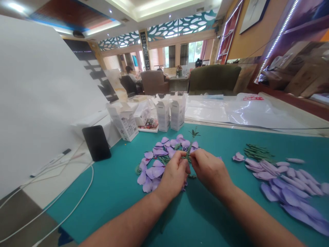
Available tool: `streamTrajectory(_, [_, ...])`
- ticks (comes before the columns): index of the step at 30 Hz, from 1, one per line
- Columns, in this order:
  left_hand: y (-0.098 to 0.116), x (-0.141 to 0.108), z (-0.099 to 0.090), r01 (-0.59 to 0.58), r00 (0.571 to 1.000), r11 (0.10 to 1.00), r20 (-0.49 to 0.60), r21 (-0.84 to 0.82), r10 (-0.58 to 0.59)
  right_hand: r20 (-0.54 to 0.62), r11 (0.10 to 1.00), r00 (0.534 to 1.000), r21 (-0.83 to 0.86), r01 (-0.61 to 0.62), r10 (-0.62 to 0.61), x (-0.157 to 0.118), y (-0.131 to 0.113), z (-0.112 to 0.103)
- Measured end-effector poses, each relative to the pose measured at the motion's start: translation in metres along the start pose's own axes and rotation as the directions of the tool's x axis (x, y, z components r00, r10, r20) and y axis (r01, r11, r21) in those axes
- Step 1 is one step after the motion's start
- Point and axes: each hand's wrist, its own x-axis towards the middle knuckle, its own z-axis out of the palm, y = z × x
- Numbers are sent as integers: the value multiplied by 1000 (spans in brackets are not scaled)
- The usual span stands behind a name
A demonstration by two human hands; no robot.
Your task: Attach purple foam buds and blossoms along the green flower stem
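Note:
Both my hands meet over the middle of a green mat (123,206). My left hand (177,168) is closed around a green artificial flower stem (190,147), whose leafy tip points up and away from me. The fingers of my right hand (205,166) are pinched at the same stem, just to the right of the left fingertips. What exactly lies between the right fingertips is hidden. Beneath and behind the hands spreads a pile of purple artificial petals (154,169) with some green pieces among them.
On the right lie green stem pieces (258,152), pale pink petals (264,169) and larger purple petals (290,197). White boxes (163,115) stand along the back edge. To the left a black phone (97,143) leans upright, near a white cable (82,197). People sit in the background.

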Motion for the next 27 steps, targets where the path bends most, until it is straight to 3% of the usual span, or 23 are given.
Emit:
streamTrajectory(16, [2,5,-12,-100,995,965,31,241,95,13,997,998,-48,59,-59,-1,0,0])
streamTrajectory(22, [0,6,-11,-122,992,942,2,312,128,29,990,994,94,-105,102,1,-4,-1])
streamTrajectory(27, [3,2,-10,-116,993,954,4,275,120,152,902,943,281,-327,294,1,-2,-1])
